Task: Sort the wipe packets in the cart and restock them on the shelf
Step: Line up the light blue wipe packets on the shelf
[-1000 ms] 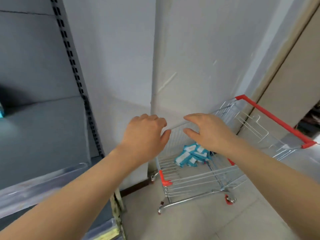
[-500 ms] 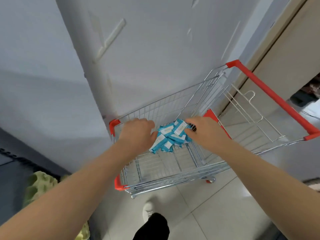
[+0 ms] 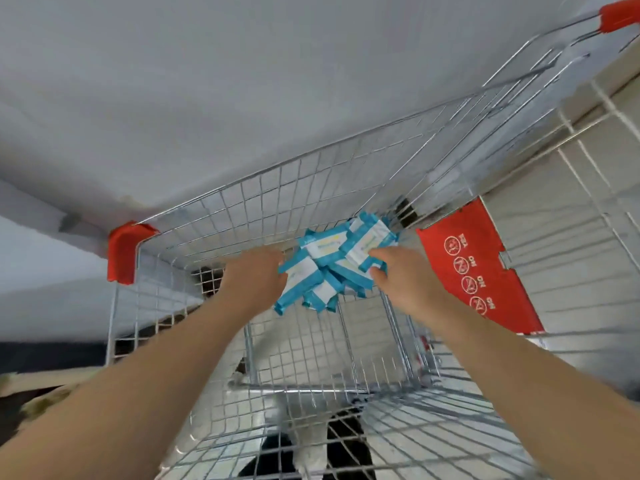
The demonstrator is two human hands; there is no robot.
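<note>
Both hands, left hand and right hand, cup the heap of wipe packets mid-frame inside the cart; grip half-closed, sorting barely begun, shelf restocking not yet done.

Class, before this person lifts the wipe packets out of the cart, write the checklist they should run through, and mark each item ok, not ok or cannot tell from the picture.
1. Packets gathered in one heap: ok, the wipe packets lie piled on the cart floor.
2. Left hand at the heap: ok, it touches the pile's left edge.
3. Right hand at the heap: ok, fingers rest on the right-side packets.
4. Firm grip closed on packets: cannot tell, fingertips are hidden.
5. Packets squared and sorted: not ok, they overlap at mixed angles.
6. Shelf in reach: cannot tell, no shelf in view.
</note>
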